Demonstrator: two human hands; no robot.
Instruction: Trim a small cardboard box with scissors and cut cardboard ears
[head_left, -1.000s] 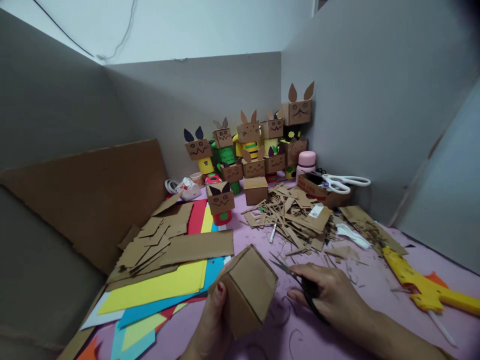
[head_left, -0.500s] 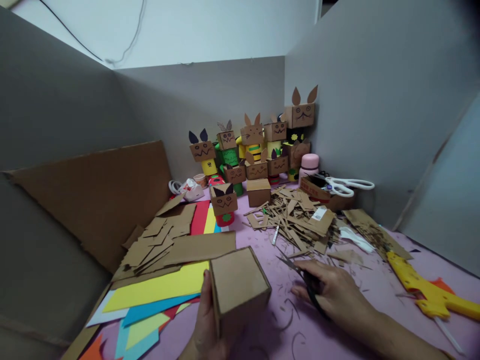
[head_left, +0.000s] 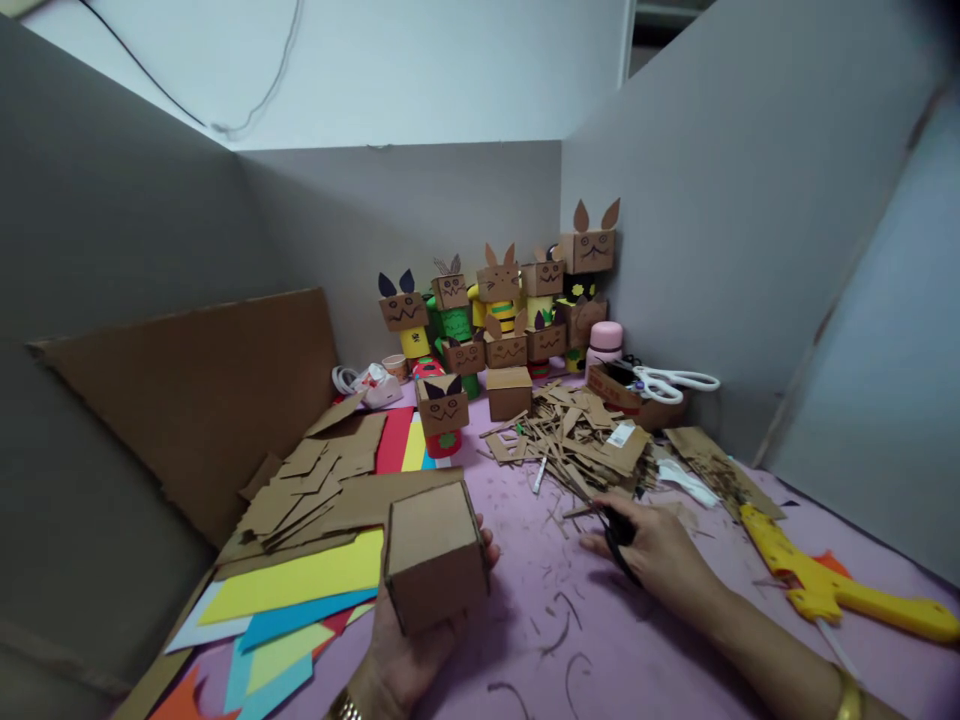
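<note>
A plain closed cardboard box point(head_left: 435, 545) rests in my left hand point(head_left: 409, 650), palm beneath and fingertips showing at its right side. My right hand point(head_left: 656, 550) has its fingers in the handles of black scissors point(head_left: 616, 535), whose blades are parted and point left, apart from the box. Thin curled cardboard trimmings point(head_left: 559, 635) lie on the pink tabletop point(head_left: 517, 560) between my hands. Just past the scissors is a heap of cardboard strips point(head_left: 577, 430).
Several cardboard animal figures point(head_left: 442, 405) and another plain box point(head_left: 509, 392) stand at the back. Coloured paper point(head_left: 292, 580) and cardboard sheets point(head_left: 315, 480) lie left. A yellow glue gun point(head_left: 832, 585) is at right, with white-handled scissors point(head_left: 675, 382) behind it. Grey panels point(head_left: 420, 200) surround the table.
My left hand has shifted the box left and turned it, with the palm now underneath. The scissors in my right hand have opened wider. The camera view has shifted slightly.
</note>
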